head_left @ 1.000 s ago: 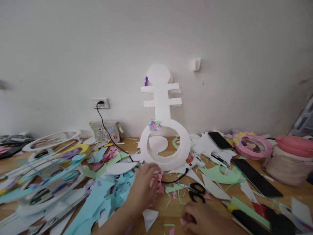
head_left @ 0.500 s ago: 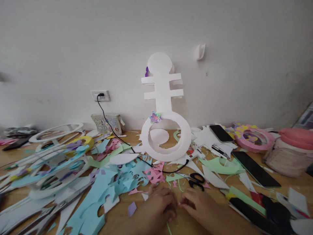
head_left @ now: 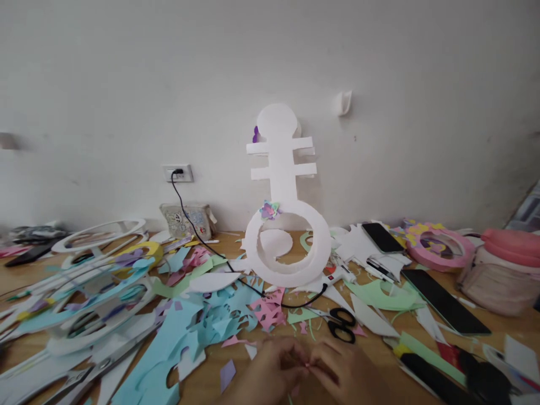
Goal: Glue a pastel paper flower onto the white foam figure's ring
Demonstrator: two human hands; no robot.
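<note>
At the bottom centre my left hand (head_left: 276, 365) and my right hand (head_left: 340, 368) meet with their fingertips pinched together. Between them shows a tiny pink piece (head_left: 307, 364), probably paper, mostly hidden by the fingers. Just beyond my right hand lie small scissors with black handles (head_left: 342, 325). A white foam cutout (head_left: 282, 163), with a round head, crossbars and a ring-shaped base, stands upright against the wall. One paper flower (head_left: 270, 210) in purple, green and pink sits on its ring. Pink paper scraps (head_left: 270, 312) lie ahead of my left hand.
Blue cut paper (head_left: 169, 343) and large scissors (head_left: 103, 360) spread over the left. A white glue gun (head_left: 337, 277) trails a black cable to the wall socket (head_left: 179, 173). Two phones (head_left: 445, 301), a pink ring (head_left: 441, 247) and a pouch (head_left: 502, 275) lie to the right.
My hands have drawn together, and their fingertips now meet around the pink piece. The whole view has tilted slightly upward, so the scene sits lower.
</note>
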